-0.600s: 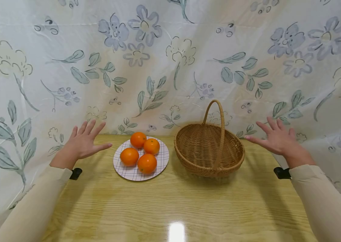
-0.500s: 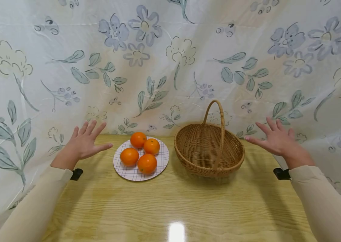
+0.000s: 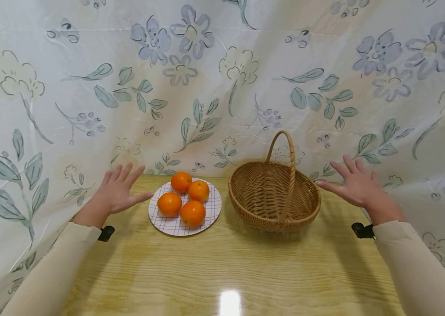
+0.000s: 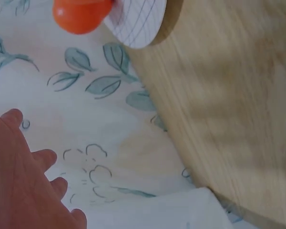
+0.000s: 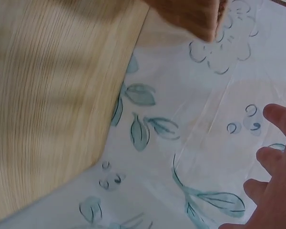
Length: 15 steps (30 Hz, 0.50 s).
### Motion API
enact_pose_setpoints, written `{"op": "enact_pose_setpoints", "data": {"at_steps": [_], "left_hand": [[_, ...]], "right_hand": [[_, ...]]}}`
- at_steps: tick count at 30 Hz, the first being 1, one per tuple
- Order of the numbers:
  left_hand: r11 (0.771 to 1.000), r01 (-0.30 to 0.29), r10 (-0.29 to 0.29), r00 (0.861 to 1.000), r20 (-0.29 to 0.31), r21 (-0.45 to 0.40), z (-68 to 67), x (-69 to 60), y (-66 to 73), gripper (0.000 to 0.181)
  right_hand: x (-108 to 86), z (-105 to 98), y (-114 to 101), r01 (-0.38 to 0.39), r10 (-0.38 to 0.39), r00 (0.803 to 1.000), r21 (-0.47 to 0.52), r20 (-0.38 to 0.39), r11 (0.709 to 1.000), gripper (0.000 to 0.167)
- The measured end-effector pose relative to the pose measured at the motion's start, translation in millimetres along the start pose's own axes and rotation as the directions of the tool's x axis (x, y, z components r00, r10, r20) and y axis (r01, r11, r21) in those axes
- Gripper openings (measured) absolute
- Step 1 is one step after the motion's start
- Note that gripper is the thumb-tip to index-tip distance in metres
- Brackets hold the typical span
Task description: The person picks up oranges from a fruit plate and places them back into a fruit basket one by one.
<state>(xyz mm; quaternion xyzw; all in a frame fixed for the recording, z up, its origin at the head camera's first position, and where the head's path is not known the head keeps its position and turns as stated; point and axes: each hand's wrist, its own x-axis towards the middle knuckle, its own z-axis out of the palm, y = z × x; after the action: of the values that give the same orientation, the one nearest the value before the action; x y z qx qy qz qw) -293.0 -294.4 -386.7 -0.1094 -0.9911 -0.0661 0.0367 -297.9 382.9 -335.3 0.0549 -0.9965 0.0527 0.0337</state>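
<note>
Several oranges [image 3: 192, 213] lie on a round checked plate [image 3: 211, 219], left of the middle in the head view. Beside it on the right stands a wicker basket [image 3: 258, 188] with a tall arched handle; no item shows inside. My left hand [image 3: 116, 193], fingers spread, hovers left of the plate and holds nothing. My right hand [image 3: 358, 186] is spread too, to the right of the basket, its thumb near the rim. In the left wrist view an orange [image 4: 81, 14] and the plate's edge [image 4: 138, 28] show at the top.
The wooden table [image 3: 222, 263] reaches toward the camera, with a bright reflection near its front. A floral cloth [image 3: 206, 101] hangs behind the table and along both sides. Black straps [image 3: 105, 233] sit at both wrists.
My left hand has moved slightly right, toward the plate, and my right hand slightly left, toward the basket. The head view has shifted a little. Plate, oranges and basket stay in place.
</note>
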Motion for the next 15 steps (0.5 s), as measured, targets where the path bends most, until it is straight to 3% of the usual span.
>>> {"op": "enact_pose_setpoints", "data": {"at_steps": [6, 15], "left_hand": [[1.0, -0.024, 0.024, 1.0, -0.011, 0.012, 13.1, -0.4, 7.5, 0.098], [0.992, -0.086, 0.078, 0.993, -0.087, -0.098, 41.2, 0.9, 22.9, 0.096]], "right_hand": [[4.8, 14, -4, 0.034, -0.033, 0.999, 0.033, -0.028, 0.999, 0.098], [7.8, 28, -5, 0.064, -0.052, 0.996, 0.189, -0.073, 0.98, 0.093]]}}
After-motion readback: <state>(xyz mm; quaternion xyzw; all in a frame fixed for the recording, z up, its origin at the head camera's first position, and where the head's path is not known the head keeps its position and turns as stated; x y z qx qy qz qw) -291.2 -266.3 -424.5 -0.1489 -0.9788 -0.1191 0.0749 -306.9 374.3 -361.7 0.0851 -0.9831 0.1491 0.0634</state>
